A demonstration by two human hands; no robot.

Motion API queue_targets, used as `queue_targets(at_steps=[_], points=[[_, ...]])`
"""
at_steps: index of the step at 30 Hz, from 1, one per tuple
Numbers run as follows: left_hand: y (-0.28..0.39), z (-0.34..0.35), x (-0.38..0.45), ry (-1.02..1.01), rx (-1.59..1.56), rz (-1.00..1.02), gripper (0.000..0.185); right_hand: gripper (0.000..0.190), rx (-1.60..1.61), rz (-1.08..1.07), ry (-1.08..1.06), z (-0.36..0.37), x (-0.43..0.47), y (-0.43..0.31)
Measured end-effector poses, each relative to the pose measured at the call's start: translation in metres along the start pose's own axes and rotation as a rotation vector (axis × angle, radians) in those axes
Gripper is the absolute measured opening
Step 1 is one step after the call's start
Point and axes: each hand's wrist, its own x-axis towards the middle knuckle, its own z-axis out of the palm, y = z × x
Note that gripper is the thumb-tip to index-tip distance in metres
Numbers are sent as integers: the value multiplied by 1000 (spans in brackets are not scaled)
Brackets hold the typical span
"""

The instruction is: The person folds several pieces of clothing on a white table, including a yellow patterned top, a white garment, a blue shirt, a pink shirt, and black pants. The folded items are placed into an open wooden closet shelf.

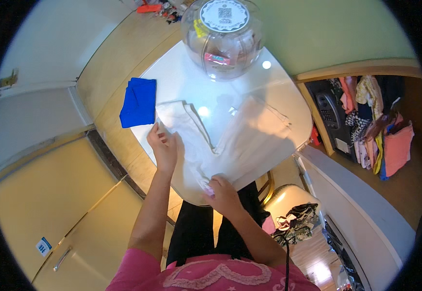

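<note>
White trousers [193, 142] lie spread on a glossy white table [174, 74], their two legs pointing away from me and apart. The leg on the right falls partly in shadow. My right hand [223, 196] pinches the bunched waist end near the table's front edge, where a small pinkish-purple patch shows. At the outer edge of the left leg is my left hand [163, 147], its fingers curled; whether they grip the cloth is hidden. Just beyond that hand, a folded blue garment [138, 103] rests at the table's left edge, partly overhanging it.
A large clear jar [222, 54] with a white lid and small packets stands at the table's back. On the right are a cubby of clothes [378, 127] and a black safe [331, 112]. A chair [287, 196] holds camouflage-patterned cloth [298, 225]. Yellowish cabinet doors [65, 189] flank the left.
</note>
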Motion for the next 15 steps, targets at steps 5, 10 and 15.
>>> queue_targets(at_steps=[5,10,15], points=[[2,14,12,-5,-472,-398,56,23,-79,-317,453,-15,24,18],[18,16,22,-30,-252,-402,42,44,-308,-260,458,-17,51,16],[17,31,37,-74,-20,-165,35,67,-465,-100,448,14,48,23]])
